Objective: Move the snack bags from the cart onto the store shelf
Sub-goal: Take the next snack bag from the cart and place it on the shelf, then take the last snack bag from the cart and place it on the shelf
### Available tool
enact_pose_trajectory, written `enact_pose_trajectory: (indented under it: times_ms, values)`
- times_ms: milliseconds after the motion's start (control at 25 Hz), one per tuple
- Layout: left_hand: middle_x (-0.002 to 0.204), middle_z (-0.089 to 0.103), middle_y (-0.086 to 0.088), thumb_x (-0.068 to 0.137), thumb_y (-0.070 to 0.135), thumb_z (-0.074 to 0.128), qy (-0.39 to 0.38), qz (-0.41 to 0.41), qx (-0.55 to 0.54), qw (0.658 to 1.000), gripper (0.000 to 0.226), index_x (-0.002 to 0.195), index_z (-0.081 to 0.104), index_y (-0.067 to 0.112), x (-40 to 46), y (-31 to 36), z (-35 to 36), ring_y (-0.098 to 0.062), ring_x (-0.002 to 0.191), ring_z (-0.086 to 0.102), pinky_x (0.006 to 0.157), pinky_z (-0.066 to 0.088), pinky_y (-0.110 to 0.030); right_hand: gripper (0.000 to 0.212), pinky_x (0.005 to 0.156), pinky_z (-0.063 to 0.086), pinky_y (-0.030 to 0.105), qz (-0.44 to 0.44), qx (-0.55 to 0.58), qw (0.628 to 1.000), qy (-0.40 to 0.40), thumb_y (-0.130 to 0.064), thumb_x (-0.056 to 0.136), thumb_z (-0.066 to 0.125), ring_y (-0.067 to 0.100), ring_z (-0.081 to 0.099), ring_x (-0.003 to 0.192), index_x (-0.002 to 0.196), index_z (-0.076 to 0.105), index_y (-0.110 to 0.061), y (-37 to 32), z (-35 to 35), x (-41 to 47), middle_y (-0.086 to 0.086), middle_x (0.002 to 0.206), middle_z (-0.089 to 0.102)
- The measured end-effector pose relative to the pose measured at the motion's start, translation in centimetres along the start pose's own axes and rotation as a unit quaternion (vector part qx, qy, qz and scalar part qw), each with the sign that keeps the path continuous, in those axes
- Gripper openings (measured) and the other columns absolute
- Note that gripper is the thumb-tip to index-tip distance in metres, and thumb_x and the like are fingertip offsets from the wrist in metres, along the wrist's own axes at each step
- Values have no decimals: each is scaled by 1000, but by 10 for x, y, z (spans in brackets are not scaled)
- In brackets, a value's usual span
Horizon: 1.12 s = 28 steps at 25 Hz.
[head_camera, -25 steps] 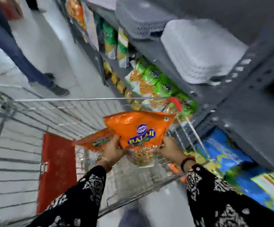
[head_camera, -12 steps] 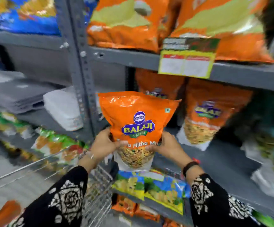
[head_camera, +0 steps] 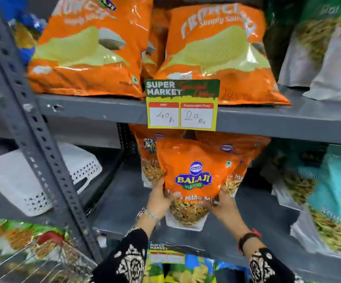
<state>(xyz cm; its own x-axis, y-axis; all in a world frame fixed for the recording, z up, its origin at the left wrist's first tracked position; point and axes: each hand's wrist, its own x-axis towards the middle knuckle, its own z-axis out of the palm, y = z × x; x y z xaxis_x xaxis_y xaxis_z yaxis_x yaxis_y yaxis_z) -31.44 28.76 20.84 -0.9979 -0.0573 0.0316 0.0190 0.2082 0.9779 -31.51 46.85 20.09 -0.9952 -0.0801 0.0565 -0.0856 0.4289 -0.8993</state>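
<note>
- Orange foil snack bag, printed with a blue and yellow brand badge, stands upright with its long axis vertical and its clear window at the bottom.
- Left hand presses the lower left edge of the bag, thumb laid over the front panel; this grip is pinching the bag.
- Right hand presses the lower right edge in the same way; this grip is likewise closed on the bag. Both hands are level and equally near.
- Bag location: over the middle shelf, toward its front edge. Whether the base touches the shelf surface cannot be told; it appears just above or at it.
- Two matching orange bags stand upright behind, toward the back edge of the shelf, and the held bag overlaps both.
- Key relation: the bag lies directly ahead of and above both hands, and the standing row lies straight behind it. The coming move is judged to be a short push toward the back edge, then a set-down on the base.
- Upper shelf edge carries a price card just above the bag top; clearance there looks tight, so the bag should stay vertical.
- Cart wire shows at lower left, beside the steel upright.
</note>
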Motion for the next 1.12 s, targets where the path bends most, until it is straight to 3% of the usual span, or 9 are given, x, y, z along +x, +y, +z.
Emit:
enact_pose_trajectory:
  times_ms: [200,360,520,600,680,760,880,1040,1120]
  values:
    - [133,50,-10,79,12,63,1,-8,9,1000,58,130,35,14,1,-3,1,-26,120,48,106,37,-49,63,91,42,34,15,11,1000,16,-21,75,70,24,53,113,127,35,-17,3,6,-3,3,121,56]
    - [134,45,-2,79,18,64,22,4,16,1000,65,134,28,17,-18,-6,0,-13,119,41,100,33,-30,70,99,38,41,-14,18,992,126,-24,74,71,25,46,122,131,33,-14,4,14,-28,8,133,50]
    - [139,42,-3,80,11,62,86,-2,26,996,60,132,34,17,-63,-31,-30,-11,123,38,96,35,-23,49,104,33,33,-142,-6,968,208,-12,79,64,19,38,123,123,42,-15,-2,47,-67,10,130,45]
    - [137,45,-7,80,5,61,131,-16,27,991,54,129,40,12,-96,-51,-59,-11,118,41,92,38,-22,40,104,26,15,-209,-28,970,122,-10,82,60,8,38,118,118,46,-18,-11,80,-83,6,123,47]
    - [132,49,-14,78,0,61,195,-49,38,979,50,124,45,7,-136,-76,-98,-20,115,48,97,42,-34,36,101,22,10,-243,-60,968,1,-9,83,58,10,40,118,117,48,-14,-21,124,-95,7,123,51]
    - [127,54,-17,77,3,64,245,-94,80,962,51,125,45,10,-177,-101,-138,-32,113,53,94,47,-38,37,101,21,14,-242,-76,961,-110,-10,85,56,19,42,122,121,47,-10,-27,169,-104,9,129,50]
    - [130,52,-17,79,11,63,318,-162,163,920,55,129,40,11,-245,-143,-194,-29,118,48,83,44,-14,44,105,21,21,-246,-110,927,-260,-14,87,54,23,37,129,128,41,-10,-30,250,-118,9,138,43]
    - [136,46,-19,79,14,63,366,-304,188,859,58,130,37,5,-322,-206,-249,-32,123,43,102,34,-37,53,108,21,25,-235,-148,850,-448,-19,87,54,21,28,135,135,31,-15,-25,363,-142,6,147,30]
    - [136,44,-21,78,20,65,362,-392,196,823,63,131,34,6,-352,-233,-267,-32,124,42,101,32,-36,61,109,22,32,-200,-173,820,-507,-40,85,48,22,25,136,137,26,-18,-19,408,-151,5,151,23]
